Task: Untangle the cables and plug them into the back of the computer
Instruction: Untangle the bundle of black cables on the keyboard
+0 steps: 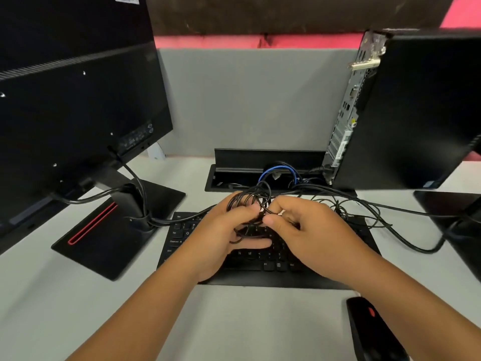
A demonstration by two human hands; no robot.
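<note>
A tangle of thin black cables (253,198) is bunched above the black keyboard (263,267) at the middle of the desk. My left hand (221,235) grips the looped bundle from the left. My right hand (309,230) pinches a strand of the same tangle from the right, thumb against fingers. Loose cable loops (346,208) trail to the right over the keyboard's far corner. The black computer tower (416,113) stands at the right, its metal rear panel with ports (343,121) facing left. One black cable (318,169) is plugged in near the panel's bottom.
A black monitor (73,100) seen from behind stands at the left on its base (114,235). A desk cable box (260,175) with a blue cable (278,169) is open behind the keyboard. A black mouse (372,329) lies at the lower right. A second monitor stand (458,220) is at the right edge.
</note>
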